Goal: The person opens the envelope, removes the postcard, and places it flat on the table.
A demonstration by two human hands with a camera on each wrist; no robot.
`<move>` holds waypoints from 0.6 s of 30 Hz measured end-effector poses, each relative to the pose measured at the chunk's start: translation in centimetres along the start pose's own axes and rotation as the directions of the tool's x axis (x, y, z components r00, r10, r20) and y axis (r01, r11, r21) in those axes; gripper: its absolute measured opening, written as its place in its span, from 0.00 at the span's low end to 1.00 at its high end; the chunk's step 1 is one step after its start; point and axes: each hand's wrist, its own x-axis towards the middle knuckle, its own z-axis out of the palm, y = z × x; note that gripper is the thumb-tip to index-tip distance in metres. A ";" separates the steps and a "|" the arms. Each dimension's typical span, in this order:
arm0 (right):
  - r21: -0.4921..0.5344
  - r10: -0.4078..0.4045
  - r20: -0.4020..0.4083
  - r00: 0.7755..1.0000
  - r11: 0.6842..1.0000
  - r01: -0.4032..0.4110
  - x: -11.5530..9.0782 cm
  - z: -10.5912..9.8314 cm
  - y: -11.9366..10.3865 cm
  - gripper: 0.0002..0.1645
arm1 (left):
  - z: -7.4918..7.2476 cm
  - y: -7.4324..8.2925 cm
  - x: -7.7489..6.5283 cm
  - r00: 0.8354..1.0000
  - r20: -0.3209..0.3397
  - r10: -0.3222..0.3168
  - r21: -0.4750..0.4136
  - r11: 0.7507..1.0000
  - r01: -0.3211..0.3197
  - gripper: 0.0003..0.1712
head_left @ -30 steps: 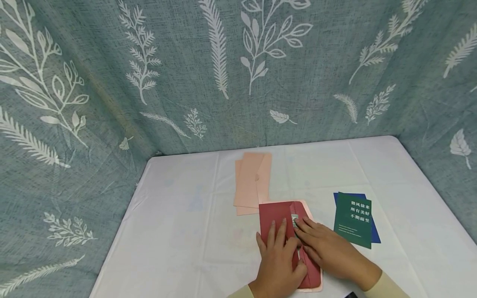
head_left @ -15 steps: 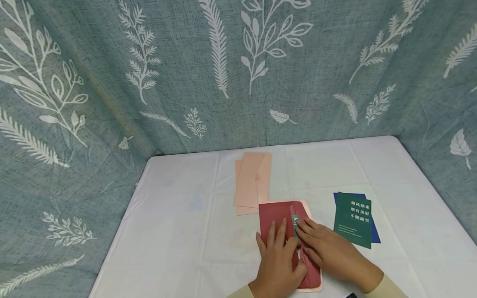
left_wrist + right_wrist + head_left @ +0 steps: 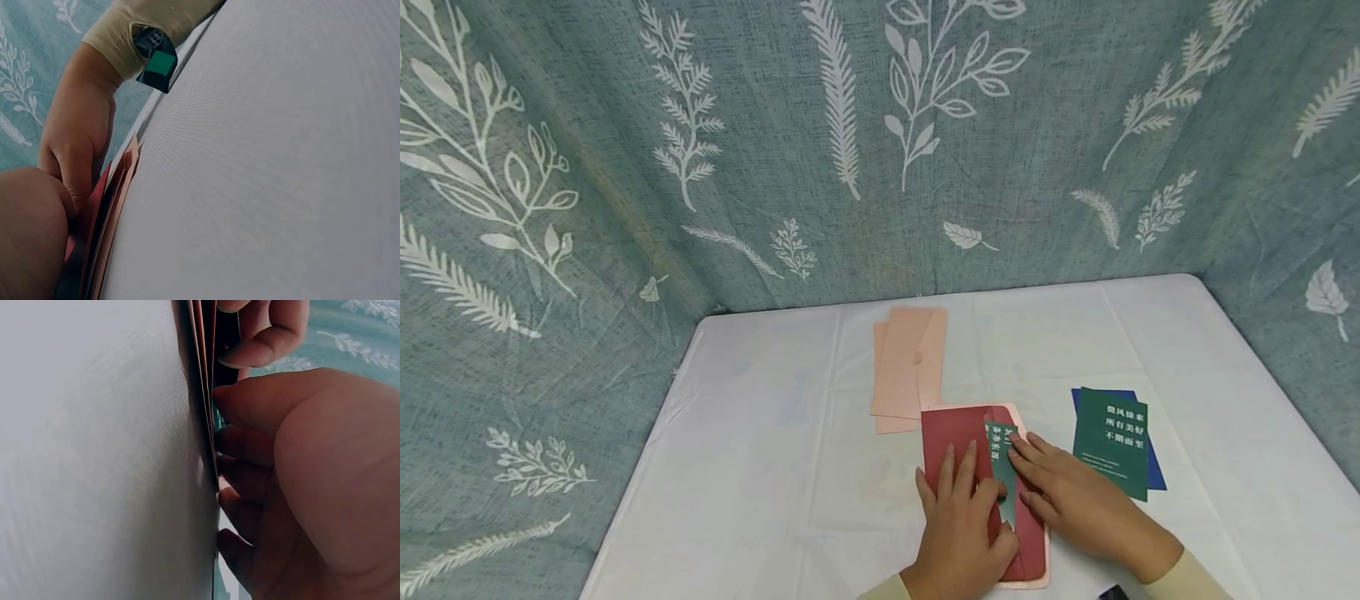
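Perhaps the green card point(image 3: 1003, 463) in the red envelope point(image 3: 947, 427), atop pink paper point(image 3: 1017, 413), could crease if the left hand point(image 3: 961, 521), fingers mostly flat, or right hand point(image 3: 1071, 498), fingers outstretched, neither apparently gripping, presses unevenly.

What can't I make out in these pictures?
Head view: middle of the red envelope, covered by the left hand.
Head view: most of the blue card, under the green card.
Head view: that green card's lower print, too small.
Head view: a black object, cut off by the bottom edge.
Left wrist view: left hand, mostly outside the left edge.
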 end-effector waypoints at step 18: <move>0.027 0.001 -0.001 1.000 1.000 -0.001 -0.3 -0.3 0.5 0.34 | 0.1 -0.2 -0.1 1.000 -0.002 0.001 -0.029 1.000 -0.001 0.16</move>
